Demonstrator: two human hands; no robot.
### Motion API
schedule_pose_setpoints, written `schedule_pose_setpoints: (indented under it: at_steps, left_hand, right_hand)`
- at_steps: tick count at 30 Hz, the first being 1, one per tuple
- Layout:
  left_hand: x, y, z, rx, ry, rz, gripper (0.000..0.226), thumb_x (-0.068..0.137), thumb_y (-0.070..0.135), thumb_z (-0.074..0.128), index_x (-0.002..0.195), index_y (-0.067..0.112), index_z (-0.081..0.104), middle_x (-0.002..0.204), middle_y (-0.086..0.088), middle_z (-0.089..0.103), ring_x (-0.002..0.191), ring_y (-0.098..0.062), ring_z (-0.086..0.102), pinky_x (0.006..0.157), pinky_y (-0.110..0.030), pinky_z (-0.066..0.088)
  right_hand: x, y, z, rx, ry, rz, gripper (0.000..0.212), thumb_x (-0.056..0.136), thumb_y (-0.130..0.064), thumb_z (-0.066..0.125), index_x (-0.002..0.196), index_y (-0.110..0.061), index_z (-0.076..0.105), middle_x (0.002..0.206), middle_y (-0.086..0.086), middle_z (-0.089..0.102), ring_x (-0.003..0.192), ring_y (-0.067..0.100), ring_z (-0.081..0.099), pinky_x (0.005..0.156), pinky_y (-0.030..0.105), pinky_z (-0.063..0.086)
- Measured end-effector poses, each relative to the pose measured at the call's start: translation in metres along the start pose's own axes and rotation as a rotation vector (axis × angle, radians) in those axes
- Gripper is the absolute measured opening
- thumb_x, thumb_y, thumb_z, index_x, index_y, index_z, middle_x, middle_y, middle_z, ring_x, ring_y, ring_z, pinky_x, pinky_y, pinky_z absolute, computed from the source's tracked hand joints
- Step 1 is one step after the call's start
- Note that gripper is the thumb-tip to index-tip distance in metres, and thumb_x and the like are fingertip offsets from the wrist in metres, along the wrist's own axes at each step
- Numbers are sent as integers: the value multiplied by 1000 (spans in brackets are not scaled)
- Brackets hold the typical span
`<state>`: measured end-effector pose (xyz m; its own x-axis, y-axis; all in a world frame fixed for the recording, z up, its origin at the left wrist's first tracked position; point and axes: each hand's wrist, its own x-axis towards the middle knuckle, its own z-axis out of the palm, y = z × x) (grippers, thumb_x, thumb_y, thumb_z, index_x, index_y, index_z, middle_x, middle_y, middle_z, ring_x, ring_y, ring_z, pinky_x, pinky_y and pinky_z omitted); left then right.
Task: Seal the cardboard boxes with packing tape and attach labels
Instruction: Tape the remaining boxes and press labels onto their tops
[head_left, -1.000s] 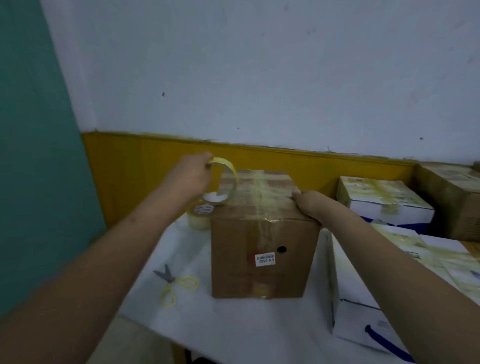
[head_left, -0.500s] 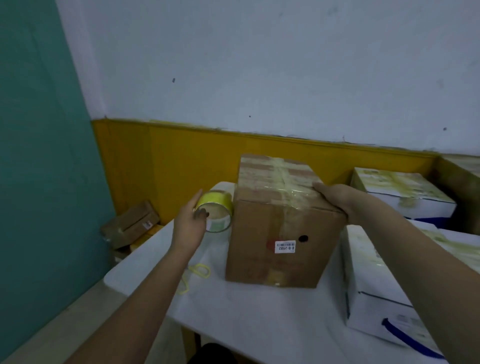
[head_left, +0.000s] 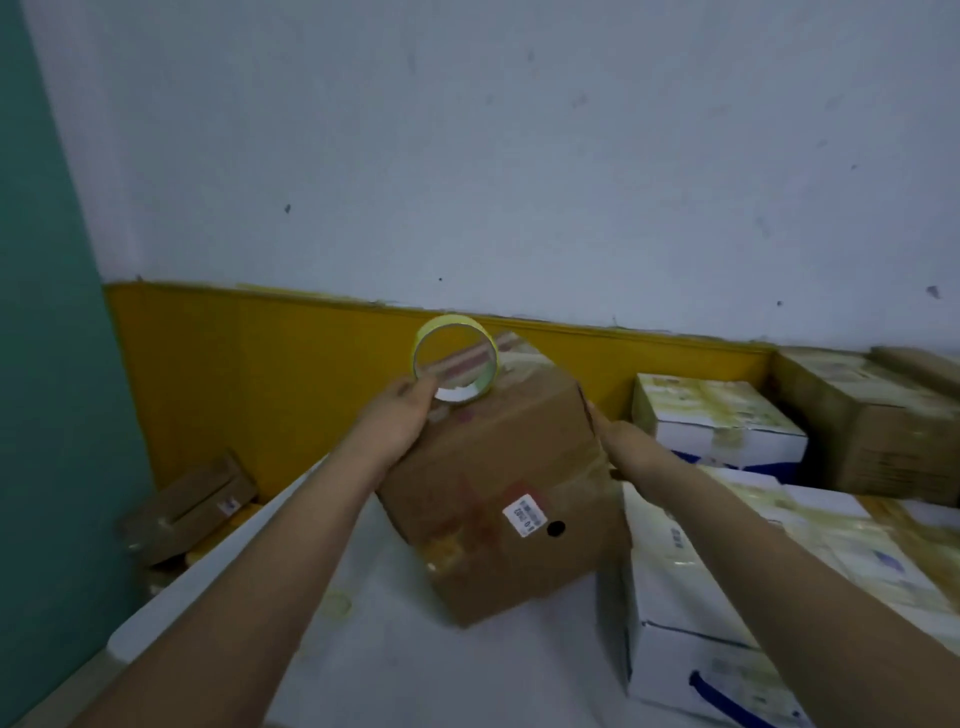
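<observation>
box (head_left: 498, 483): worktop (head_left: 415, 670) centre, tilted, taped, label (head_left: 524, 514) on
left hand (head_left: 397, 415): fingers grasping tape roll (head_left: 456, 364), box's 11 o'clock corner
right hand (head_left: 623, 441): fingers flat on box's 3 o'clock side
left: likely more seams; other boxes

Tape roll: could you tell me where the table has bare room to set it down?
Bare table lies in front of the brown box, between the left arm and the white box. The right side is crowded with boxes. The left hand holds the tape roll.
</observation>
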<state>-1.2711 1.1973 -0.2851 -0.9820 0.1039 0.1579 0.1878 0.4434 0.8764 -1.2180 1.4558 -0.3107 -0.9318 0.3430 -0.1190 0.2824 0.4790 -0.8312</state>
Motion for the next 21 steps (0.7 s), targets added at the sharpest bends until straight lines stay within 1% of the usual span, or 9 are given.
schedule_pose_setpoints:
  at_steps: [2, 4, 7, 9, 10, 12, 14, 18, 21]
  left_hand:
    - [4, 1, 7, 155, -22, 20, 57, 100, 56, 38, 144, 21, 49, 148, -11, 49, 131, -34, 48, 103, -38, 41]
    - [4, -1, 17, 356, -45, 82, 67, 95, 66, 31, 146, 24, 45, 151, -14, 45, 134, -41, 43, 108, -47, 40]
    - [2, 5, 34, 516, -56, 199, 65, 92, 67, 26, 140, 28, 49, 154, -10, 41, 140, -38, 34, 114, -54, 31]
    - [-1, 17, 40, 581, -8, 252, 52, 101, 53, 33, 138, 24, 53, 154, -11, 39, 144, -36, 30, 116, -57, 25]
    - [-3, 25, 40, 592, 9, 288, 46, 103, 45, 37, 135, 17, 55, 150, -14, 44, 139, -36, 37, 113, -53, 30]
    - [-6, 41, 22, 549, 31, 340, 33, 105, 28, 44, 125, 5, 55, 131, -21, 58, 119, -38, 54, 92, -41, 43]
    - [-5, 44, -18, 518, 113, 376, 19, 101, 12, 49, 117, 7, 56, 114, -19, 64, 103, -36, 60, 75, -37, 43]
    - [-6, -5, -91, 671, 106, 304, 20, 96, 1, 47, 102, 20, 51, 105, -17, 68, 92, -36, 65, 77, -51, 54]
    - [-8, -69, -80, 668, -4, 182, 23, 101, 6, 44, 119, 16, 52, 112, -21, 65, 93, -35, 63, 78, -48, 53]
  right_hand:
    - [-4, -31, 1, 181, -111, 20, 86, 89, -80, 29, 116, -8, 69, 112, 13, 70, 104, 33, 65, 92, 45, 53]
    - [-8, -54, 4, 163, -159, 13, 73, 96, -68, 38, 131, -7, 59, 126, 16, 65, 108, 32, 64, 91, 42, 54]
    - [-10, -63, 13, -55, 50, 64, 54, 110, -33, 17, 151, 0, 30, 149, 25, 42, 132, 37, 46, 103, 39, 40]
    - [-7, -61, 10, -98, 109, 101, 48, 110, -18, 14, 156, -4, 12, 150, 27, 39, 135, 37, 43, 105, 40, 37]
    - [-6, -60, 9, -123, 131, 92, 48, 110, -13, 15, 157, -6, 9, 148, 27, 41, 133, 37, 45, 104, 40, 38]
    - [-8, -59, 7, -211, 118, 70, 48, 109, -9, 17, 156, -3, 14, 146, 25, 44, 131, 35, 47, 102, 38, 41]
    - [-11, -57, 4, -328, 94, 39, 46, 109, -9, 16, 153, 1, 23, 146, 24, 45, 131, 34, 48, 102, 37, 41]
    - [-15, -55, -2, -356, 65, 58, 46, 111, -15, 10, 152, -1, 24, 151, 23, 39, 136, 34, 42, 105, 36, 37]
    - [-18, -62, 8, -400, 24, 73, 47, 111, -17, 11, 152, -1, 25, 152, 23, 39, 137, 35, 41, 107, 36, 36]
